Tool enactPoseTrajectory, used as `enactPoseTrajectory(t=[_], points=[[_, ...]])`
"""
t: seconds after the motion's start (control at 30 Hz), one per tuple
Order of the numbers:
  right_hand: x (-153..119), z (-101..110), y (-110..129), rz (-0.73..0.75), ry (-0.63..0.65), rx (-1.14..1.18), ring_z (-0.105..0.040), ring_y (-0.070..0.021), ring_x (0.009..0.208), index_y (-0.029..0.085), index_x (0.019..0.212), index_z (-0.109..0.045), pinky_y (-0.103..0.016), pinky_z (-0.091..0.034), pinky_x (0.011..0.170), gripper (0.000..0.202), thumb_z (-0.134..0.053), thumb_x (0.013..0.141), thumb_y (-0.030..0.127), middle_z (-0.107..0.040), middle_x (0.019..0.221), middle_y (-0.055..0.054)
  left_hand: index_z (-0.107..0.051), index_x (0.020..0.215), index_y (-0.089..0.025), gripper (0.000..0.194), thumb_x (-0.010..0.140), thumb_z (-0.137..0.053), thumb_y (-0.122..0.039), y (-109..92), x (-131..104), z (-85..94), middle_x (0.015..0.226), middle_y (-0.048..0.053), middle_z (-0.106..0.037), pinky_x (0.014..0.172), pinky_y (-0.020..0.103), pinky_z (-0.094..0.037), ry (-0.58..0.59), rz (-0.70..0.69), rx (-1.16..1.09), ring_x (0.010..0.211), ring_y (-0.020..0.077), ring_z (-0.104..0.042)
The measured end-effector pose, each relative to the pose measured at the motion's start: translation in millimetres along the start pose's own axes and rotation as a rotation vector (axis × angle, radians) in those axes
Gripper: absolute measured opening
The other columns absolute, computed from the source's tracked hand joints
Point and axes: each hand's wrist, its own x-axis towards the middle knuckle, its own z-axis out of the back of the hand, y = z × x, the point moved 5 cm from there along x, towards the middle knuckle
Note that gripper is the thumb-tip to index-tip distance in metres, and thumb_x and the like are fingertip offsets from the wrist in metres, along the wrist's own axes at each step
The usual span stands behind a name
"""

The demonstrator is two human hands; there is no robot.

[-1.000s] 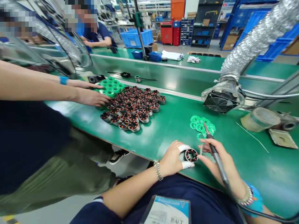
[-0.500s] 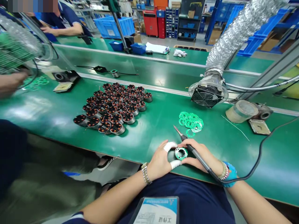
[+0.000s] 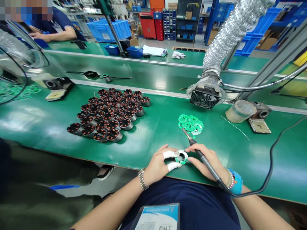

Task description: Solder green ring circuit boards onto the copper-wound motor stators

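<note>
My left hand (image 3: 156, 166), with white wraps on its thumb and index finger, pinches a green ring-shaped circuit board (image 3: 184, 161) near the table's front edge. A pale grey part shows inside the ring; what lies beneath is hidden. In my right hand (image 3: 214, 159) a soldering iron (image 3: 208, 164) lies across the fingers, its tip pointing up and left toward a pile of loose ring-shaped circuit boards (image 3: 192, 123). The right thumb and fingertips are close to the held board's right side. Many motor stators (image 3: 114, 135) with copper windings stand grouped to the left.
A fume fan (image 3: 205, 98) on a foil duct hangs behind the boards. To the right are a plastic cup (image 3: 241, 111), a soldering iron stand with sponge (image 3: 260, 125) and a strand of solder wire (image 3: 236, 128). The iron's black cable (image 3: 271, 159) loops at right. Another person sits far left.
The ring board has turned and tilted in my left fingers. My right fingertips have drawn slightly off it. The nearby person's hand at the left edge has gone from view.
</note>
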Motion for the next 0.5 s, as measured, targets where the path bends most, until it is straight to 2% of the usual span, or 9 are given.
enactPoseTrajectory(t=[0.23,0.37,0.43,0.5], points=[[-3,-8,-5,-0.076,-0.009,0.009,-0.065,-0.0136,0.077,0.022,0.108,-0.045,-0.022,-0.051,0.069,0.021,-0.048,0.088,0.018,-0.065,0.095,-0.003,-0.06,0.093,-0.022,0.024,0.072,-0.07,-0.027,1,-1,-4.5,0.101,0.006,-0.069,0.102,0.052,-0.03,-0.026,-0.023,0.019,0.093,0.02,-0.064],[-2,-11,-4,-0.061,0.028,0.029,-0.064,-0.0145,0.083,0.022,0.112,-0.043,-0.024,-0.05,0.074,0.025,-0.05,0.087,0.02,-0.063,0.097,-0.003,-0.059,0.094,-0.02,0.019,0.077,-0.064,-0.027,-7,-8,-12.2,0.099,0.007,-0.068,0.093,0.044,-0.043,-0.112,-0.034,0.074,0.092,0.02,-0.063],[-2,-12,-1,-0.014,0.051,0.017,-0.061,-0.0163,0.089,0.022,0.114,-0.044,-0.027,-0.049,0.079,0.032,-0.057,0.084,0.023,-0.061,0.101,-0.004,-0.057,0.102,-0.02,0.026,0.078,-0.062,-0.028,-12,-14,-13.3,0.104,0.009,-0.064,0.086,0.039,-0.047,-0.098,-0.006,0.113,0.096,0.0211,-0.06],[-4,-14,1,0.027,0.061,-0.013,-0.059,-0.018,0.093,0.022,0.115,-0.046,-0.029,-0.048,0.082,0.037,-0.061,0.082,0.026,-0.059,0.104,-0.006,-0.05,0.116,-0.019,0.047,0.074,-0.066,-0.03,-15,-18,-12.1,0.113,0.011,-0.059,0.088,0.039,-0.047,-0.01,0.031,0.138,0.103,0.0233,-0.056]])
